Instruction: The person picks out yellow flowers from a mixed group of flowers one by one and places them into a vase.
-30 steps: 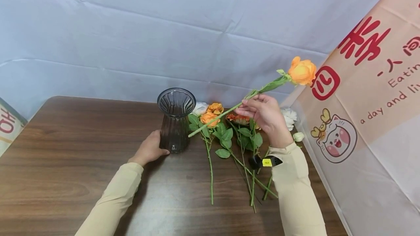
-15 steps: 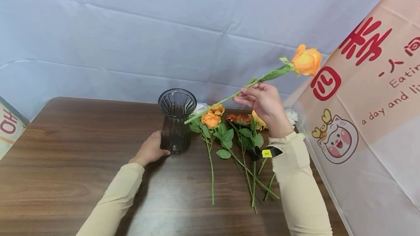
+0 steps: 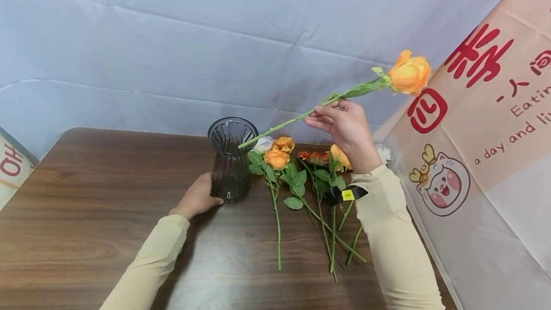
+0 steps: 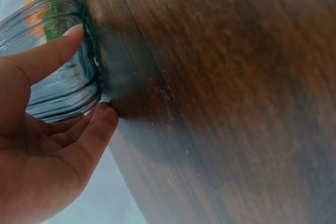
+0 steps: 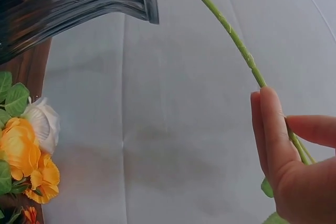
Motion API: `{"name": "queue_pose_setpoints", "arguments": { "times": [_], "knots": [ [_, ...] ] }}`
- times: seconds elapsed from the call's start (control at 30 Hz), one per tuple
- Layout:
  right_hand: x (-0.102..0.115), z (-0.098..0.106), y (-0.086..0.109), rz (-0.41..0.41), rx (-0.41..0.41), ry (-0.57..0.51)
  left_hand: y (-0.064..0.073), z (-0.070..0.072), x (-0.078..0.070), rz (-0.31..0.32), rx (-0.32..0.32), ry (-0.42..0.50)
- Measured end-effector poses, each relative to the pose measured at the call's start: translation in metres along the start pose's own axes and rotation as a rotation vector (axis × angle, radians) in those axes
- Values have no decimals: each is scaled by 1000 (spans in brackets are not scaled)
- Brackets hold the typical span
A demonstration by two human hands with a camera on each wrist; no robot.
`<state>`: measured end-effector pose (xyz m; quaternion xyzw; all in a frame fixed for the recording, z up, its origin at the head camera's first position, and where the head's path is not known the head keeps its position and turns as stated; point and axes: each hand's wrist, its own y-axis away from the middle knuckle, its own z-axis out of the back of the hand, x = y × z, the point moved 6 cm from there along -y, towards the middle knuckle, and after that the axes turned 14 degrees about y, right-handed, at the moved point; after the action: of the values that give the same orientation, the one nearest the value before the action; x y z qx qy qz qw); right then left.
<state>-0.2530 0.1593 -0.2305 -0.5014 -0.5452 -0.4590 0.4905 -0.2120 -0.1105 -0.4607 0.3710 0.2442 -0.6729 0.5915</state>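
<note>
A dark grey ribbed glass vase (image 3: 230,171) with a flared rim stands upright on the table. My left hand (image 3: 199,196) holds it low at the base, thumb in front and fingers curling behind, as the left wrist view of the vase (image 4: 63,72) shows. With thumb and fingertips, my right hand (image 3: 344,123) pinches the green stem of an orange rose (image 3: 409,73) raised above the table. The bloom points up to the right, while the cut end of the stem (image 5: 220,19) slants down and overlaps the vase's rim in the head view.
Several flowers lie right of the vase: orange blooms (image 3: 277,159), a white one (image 3: 263,144), a rust-red one (image 3: 316,158), with stems towards the front. A pale cloth wall (image 3: 172,61) backs the wooden table (image 3: 107,204); a printed banner (image 3: 486,157) hangs at the right.
My right hand has lifted the orange rose a little, its bloom rising to the right and its stem end moving up and left to the vase's rim. My left hand stays in place.
</note>
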Motion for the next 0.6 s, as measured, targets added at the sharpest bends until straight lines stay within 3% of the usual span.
{"name": "queue_pose_setpoints", "arguments": {
  "times": [0.33, 0.6],
  "knots": [
    [-5, -12, -4, 14, -30, 113, 0, 0, 0, -10, -3, -6],
    [-9, -23, -2, 46, 24, 158, 0, 0, -1, -16, -6, -6]
  ]
}}
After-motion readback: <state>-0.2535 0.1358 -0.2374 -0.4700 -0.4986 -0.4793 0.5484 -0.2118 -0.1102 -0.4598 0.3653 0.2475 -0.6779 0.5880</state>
